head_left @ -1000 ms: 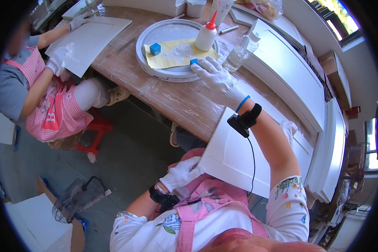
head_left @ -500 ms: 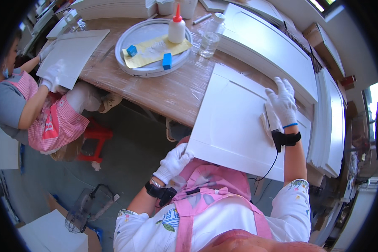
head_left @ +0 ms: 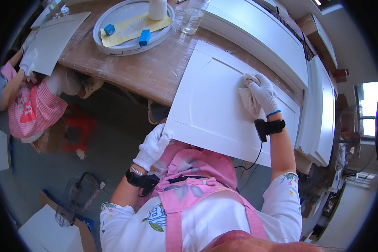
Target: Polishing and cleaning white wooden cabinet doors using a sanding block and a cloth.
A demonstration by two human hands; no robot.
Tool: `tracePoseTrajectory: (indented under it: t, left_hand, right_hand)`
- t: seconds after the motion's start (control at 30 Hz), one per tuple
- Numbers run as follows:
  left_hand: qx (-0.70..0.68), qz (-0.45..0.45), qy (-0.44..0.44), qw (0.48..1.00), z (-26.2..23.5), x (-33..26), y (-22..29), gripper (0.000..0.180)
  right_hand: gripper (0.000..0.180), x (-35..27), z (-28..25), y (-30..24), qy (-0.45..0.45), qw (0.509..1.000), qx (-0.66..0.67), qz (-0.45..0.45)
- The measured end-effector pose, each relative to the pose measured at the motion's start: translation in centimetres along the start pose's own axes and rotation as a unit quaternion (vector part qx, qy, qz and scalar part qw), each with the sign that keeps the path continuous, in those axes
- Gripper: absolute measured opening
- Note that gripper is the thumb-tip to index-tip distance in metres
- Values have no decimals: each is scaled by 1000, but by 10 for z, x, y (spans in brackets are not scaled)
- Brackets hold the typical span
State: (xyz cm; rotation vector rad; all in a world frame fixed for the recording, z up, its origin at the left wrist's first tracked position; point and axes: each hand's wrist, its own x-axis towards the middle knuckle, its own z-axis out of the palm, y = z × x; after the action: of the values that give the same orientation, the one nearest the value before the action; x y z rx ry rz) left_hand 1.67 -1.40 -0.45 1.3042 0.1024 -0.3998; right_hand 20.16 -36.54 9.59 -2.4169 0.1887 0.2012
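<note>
A white framed panel, like a cabinet door, lies at the table's front edge, with its near part reaching over my lap. My gloved left hand is closed on its near left corner; the fingers beneath are partly hidden. On the panel's right half, my gloved right hand grips a crumpled off-white cloth and presses it against the surface. Both wrists carry black strapped devices, and a cable hangs from the right one.
A round white lid holds yellow sandpaper, two blue blocks and a white bottle. A glass jar of clear liquid stands beside it. White panels are stacked behind and right. At left, another person holds a panel.
My right hand has gone from spread fingers over the cloth to gripping it. The whole view has shifted, so the table items sit higher and further left. My left hand stays at the corner.
</note>
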Motion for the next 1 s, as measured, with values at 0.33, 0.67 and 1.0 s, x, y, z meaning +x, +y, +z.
tracePoseTrajectory:
  t: [0.33,0.67,1.0]
  left_hand:
    - [-16,42,-28,999,2,11,-1,35]
    - [20,81,-22,996,1,12,1,29]
    - [95,67,5,993,2,8,9,26]
  right_hand:
    - [27,1,81,-87,73,842,-337,-414]
    - [26,10,90,-73,46,853,-247,-458]
    - [23,-1,91,-80,-2,852,-230,-470]
